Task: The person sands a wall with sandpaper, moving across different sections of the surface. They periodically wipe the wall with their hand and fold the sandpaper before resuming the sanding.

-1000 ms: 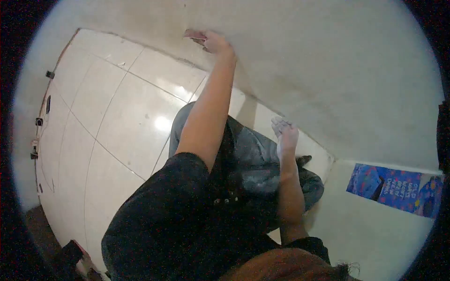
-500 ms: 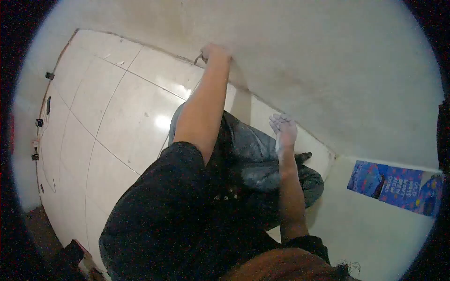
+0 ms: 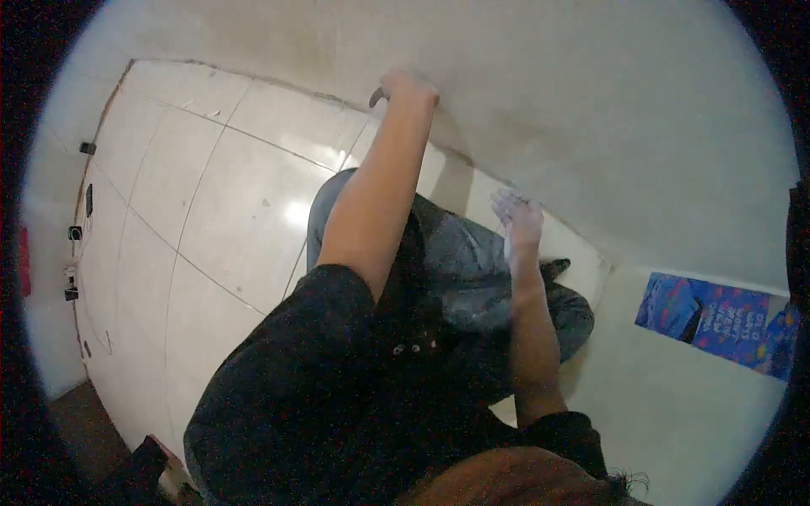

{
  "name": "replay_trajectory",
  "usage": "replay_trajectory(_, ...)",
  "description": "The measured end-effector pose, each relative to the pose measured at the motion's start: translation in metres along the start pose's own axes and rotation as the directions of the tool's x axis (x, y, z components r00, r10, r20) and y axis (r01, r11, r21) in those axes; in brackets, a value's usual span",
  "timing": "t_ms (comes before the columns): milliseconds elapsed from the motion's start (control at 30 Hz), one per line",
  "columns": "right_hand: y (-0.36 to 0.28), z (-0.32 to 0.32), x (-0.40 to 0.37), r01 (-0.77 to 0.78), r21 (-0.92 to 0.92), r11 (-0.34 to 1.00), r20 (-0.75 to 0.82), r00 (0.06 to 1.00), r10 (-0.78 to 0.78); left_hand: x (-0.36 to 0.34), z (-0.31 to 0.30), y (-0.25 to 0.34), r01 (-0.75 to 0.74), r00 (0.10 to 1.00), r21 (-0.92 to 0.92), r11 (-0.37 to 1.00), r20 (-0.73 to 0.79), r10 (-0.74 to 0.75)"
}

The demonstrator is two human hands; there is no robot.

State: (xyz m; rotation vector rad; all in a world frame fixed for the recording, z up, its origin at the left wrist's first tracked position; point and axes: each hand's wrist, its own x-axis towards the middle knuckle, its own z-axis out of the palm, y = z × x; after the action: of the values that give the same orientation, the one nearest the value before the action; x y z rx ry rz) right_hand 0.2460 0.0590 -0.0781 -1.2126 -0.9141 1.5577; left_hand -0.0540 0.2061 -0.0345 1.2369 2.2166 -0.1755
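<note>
My left hand (image 3: 409, 84) is stretched out to the pale wall (image 3: 540, 93), close above its bottom edge. Its fingers are closed round a small tool with a dark curved end (image 3: 376, 98), which sticks out to the left; most of it is hidden in the hand, so its kind does not show. My right hand (image 3: 519, 218) hovers over my knees near the foot of the wall. White powder coats its fingers, which are stretched out with nothing visible in them. Grey trousers (image 3: 464, 253) with whitish smears cover my folded legs.
Glossy light floor tiles (image 3: 228, 185) spread to the left, with small white scraps (image 3: 213, 113) near the wall. Cables and small black devices (image 3: 74, 233) line the far left edge. A blue printed poster (image 3: 717, 320) hangs on the right wall. A dark object (image 3: 139, 468) stands lower left.
My left hand has shifted slightly to the right along the wall with the tool, whose dark end now shows at another angle. The right hand has moved little. The whole view has shifted slightly.
</note>
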Motion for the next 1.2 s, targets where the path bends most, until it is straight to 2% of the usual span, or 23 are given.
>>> replay_trajectory(133,-0.001,0.006,-0.003,-0.038,-0.005,0.999,0.032,0.999,0.038,0.019,0.008,-0.013,0.054,0.986,-0.183,0.982,0.163,-0.023)
replay_trajectory(267,-0.001,-0.001,0.004,-0.042,-0.059,0.997,0.018,0.999,0.043,0.076,0.071,-0.021,-0.039,0.99,-0.479,0.877,-0.138,-0.031)
replay_trajectory(333,0.005,-0.006,0.004,-0.035,-0.01,0.999,0.027,0.999,0.035,0.018,0.031,-0.007,-0.08,0.992,-0.084,0.993,-0.1,0.071)
replay_trajectory(367,0.005,-0.004,-0.001,-0.026,0.04,0.999,0.038,0.999,0.024,-0.005,0.019,-0.006,-0.102,0.992,0.12,0.988,-0.064,0.11)
replay_trajectory(400,0.003,0.0,0.0,-0.006,0.091,0.996,0.054,0.999,0.001,0.003,0.027,-0.012,-0.111,0.99,0.114,0.987,-0.075,0.12)
replay_trajectory(600,0.001,-0.002,0.0,-0.031,-0.033,0.999,0.016,0.999,0.031,0.003,0.041,0.004,-0.208,0.967,-0.261,0.943,-0.203,0.157)
replay_trajectory(700,-0.015,0.009,-0.008,-0.032,0.078,0.996,0.01,0.999,0.031,-0.019,0.035,0.006,-0.296,0.941,-0.398,0.868,-0.279,0.192)
replay_trajectory(900,-0.008,-0.002,-0.006,0.036,-0.093,0.995,0.042,0.999,-0.032,-0.015,0.055,0.011,-0.335,0.932,-0.529,0.78,-0.307,0.191)
replay_trajectory(1000,-0.02,0.011,-0.015,0.025,-0.037,0.999,-0.047,0.999,-0.027,-0.059,0.041,0.007,-0.439,0.897,-0.651,0.619,-0.358,0.26)
replay_trajectory(1067,0.01,-0.003,-0.006,0.038,-0.053,0.998,-0.043,0.998,-0.04,-0.08,0.041,-0.003,-0.472,0.882,-0.713,0.519,-0.379,0.282)
replay_trajectory(1100,0.015,-0.008,0.005,0.07,-0.059,0.996,-0.032,0.997,-0.072,-0.058,0.047,0.0,-0.447,0.893,-0.652,0.613,-0.364,0.264)
replay_trajectory(1133,0.009,-0.003,0.007,0.061,-0.263,0.963,-0.059,0.995,-0.079,-0.036,0.058,0.001,-0.41,0.909,-0.602,0.685,-0.337,0.247)
replay_trajectory(1200,-0.002,0.01,0.001,0.027,-0.618,0.786,-0.132,0.982,-0.138,-0.007,0.07,0.006,-0.341,0.933,-0.517,0.785,-0.292,0.212)
